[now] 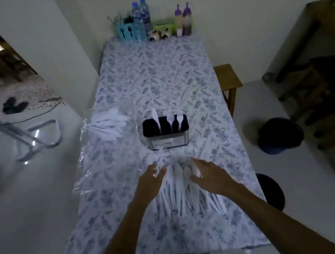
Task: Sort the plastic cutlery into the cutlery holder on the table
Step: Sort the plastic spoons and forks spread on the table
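Both hands, left hand and right hand, loose-fingered on the cutlery pile, handles toward the person.

Both hands, the left hand and right hand, rest on a heap of white plastic cutlery at six o'clock of the cutlery holder, on the floral table.

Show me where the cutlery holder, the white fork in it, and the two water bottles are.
cutlery holder (167, 141): head view, steel front wall.
white fork (180, 116): head view, its tines.
water bottles (142, 19): head view, between their labels.
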